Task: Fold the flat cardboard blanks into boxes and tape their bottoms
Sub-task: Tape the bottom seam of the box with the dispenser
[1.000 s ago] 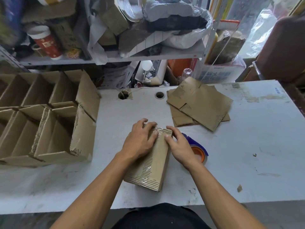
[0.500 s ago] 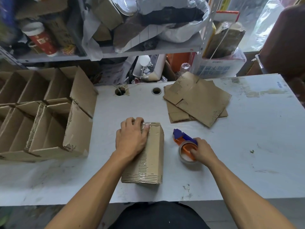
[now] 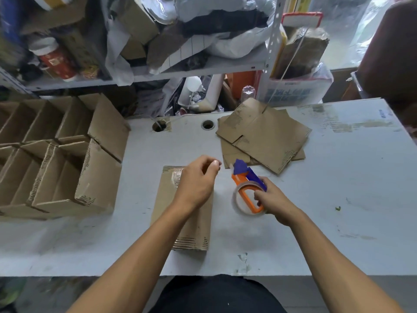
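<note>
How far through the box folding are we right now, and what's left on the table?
Done: a cluster of folded boxes stands open at the table's left. In hand: one box lies bottom-up with some tape already on it; the right hand has its grip on the tape dispenser, and the left hand reaches toward its tape end. Left: a stack of flat blanks waits behind.

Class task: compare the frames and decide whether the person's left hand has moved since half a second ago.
Yes. The left hand has lifted off the taped box and shifted right, toward the tape dispenser, fingertips now past the box's right edge. The box lies where it was.
</note>
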